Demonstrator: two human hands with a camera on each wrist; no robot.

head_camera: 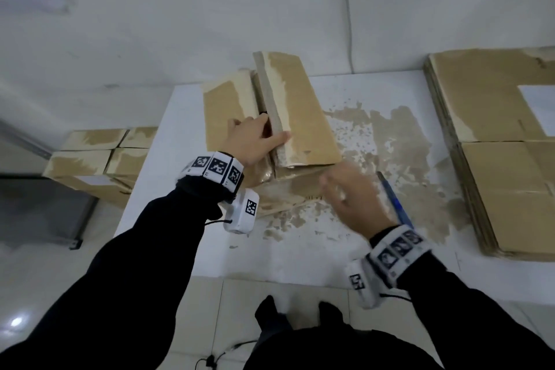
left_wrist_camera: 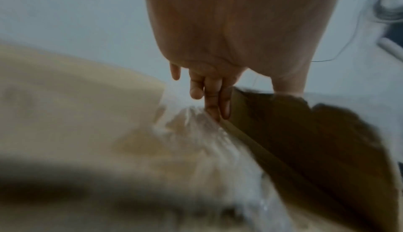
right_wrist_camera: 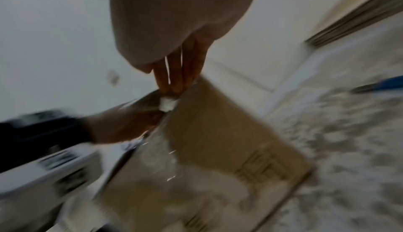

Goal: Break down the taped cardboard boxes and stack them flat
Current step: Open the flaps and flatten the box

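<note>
Centrally, on a white surface (head_camera: 300,255) patched with brown paper residue, stands a cardboard box (head_camera: 300,117), its long axis running away from the person. Its top seam is split, and the right flap is lifted on edge while the left flap lies flatter. The left hand (head_camera: 255,141) is at the near end of that seam: fingers reach into the gap, thumb lies across the raised flap's edge, so its grip is closed on the flap. The right hand (head_camera: 351,192) hovers just beside the box's near right corner, blurred; from above its fingers look extended, and whether they hold anything cannot be told. The right wrist view shows straight fingertips (right_wrist_camera: 174,82) touching the near corner by a small white scrap, possibly tape. The box therefore lies ahead and slightly left of the right hand, which is nearer the untorn near end.

The cardboard is matte, tan, with pale torn strips where tape peeled the paper. A blue pen-like tool (head_camera: 396,204) lies right of the hands. Flattened boxes (head_camera: 495,129) are stacked at right; more boxes (head_camera: 96,156) sit at left.
</note>
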